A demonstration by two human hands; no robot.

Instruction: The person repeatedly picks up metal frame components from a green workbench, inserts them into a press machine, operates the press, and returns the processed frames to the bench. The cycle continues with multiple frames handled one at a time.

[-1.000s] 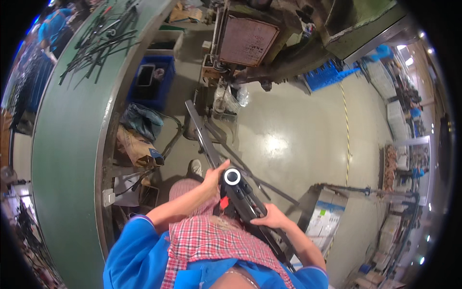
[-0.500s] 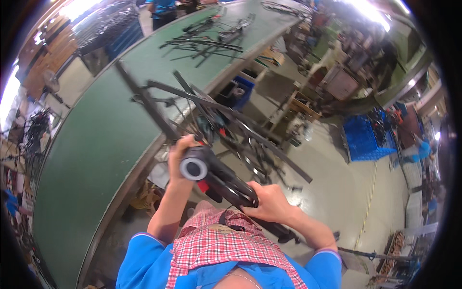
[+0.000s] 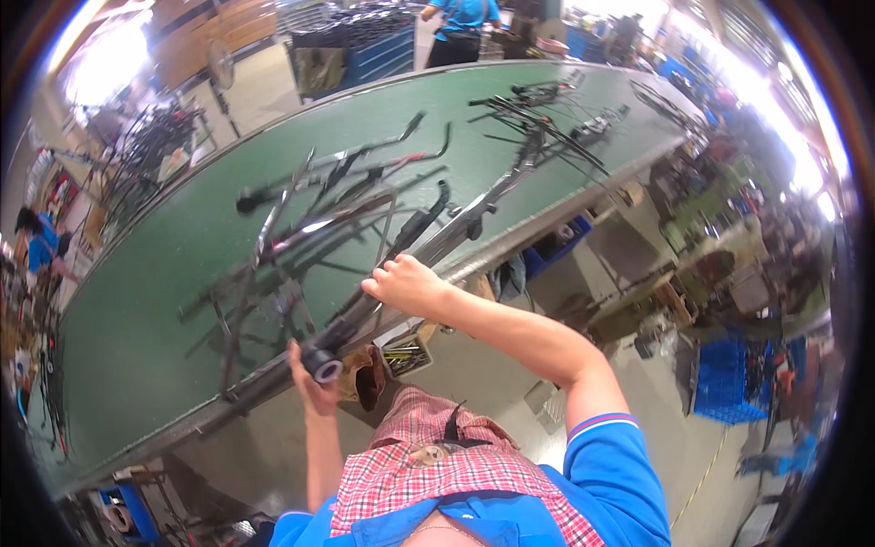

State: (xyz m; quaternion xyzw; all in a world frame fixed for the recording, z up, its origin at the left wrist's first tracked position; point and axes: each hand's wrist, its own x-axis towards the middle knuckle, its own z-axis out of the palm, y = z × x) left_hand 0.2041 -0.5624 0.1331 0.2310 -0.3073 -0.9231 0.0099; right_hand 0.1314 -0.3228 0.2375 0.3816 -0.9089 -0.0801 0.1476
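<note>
A dark frame of metal tubes (image 3: 437, 246) lies along the near edge of the green table, slanting from near left to far right. My right hand (image 3: 408, 284) is closed around one of its tubes, near the middle. My left hand (image 3: 312, 383) grips the near end, beside a black cylindrical fitting (image 3: 323, 362) with a pale ring on its face. The left fingers are partly hidden behind that fitting. To the left, another tube frame (image 3: 264, 242) with bent ends lies on the table, close to the one I hold.
Farther along the green table (image 3: 137, 365) lie more dark tube frames (image 3: 538, 123). Under its near edge stands a small box of thin parts (image 3: 406, 356). A blue crate (image 3: 729, 383) stands on the floor at right, below machinery (image 3: 720, 264). A person in blue (image 3: 463, 27) stands beyond the table.
The frame in my hands has swung from in front of my body onto the table's edge. My right hand has moved up and forward, my left slightly down. The view has turned left.
</note>
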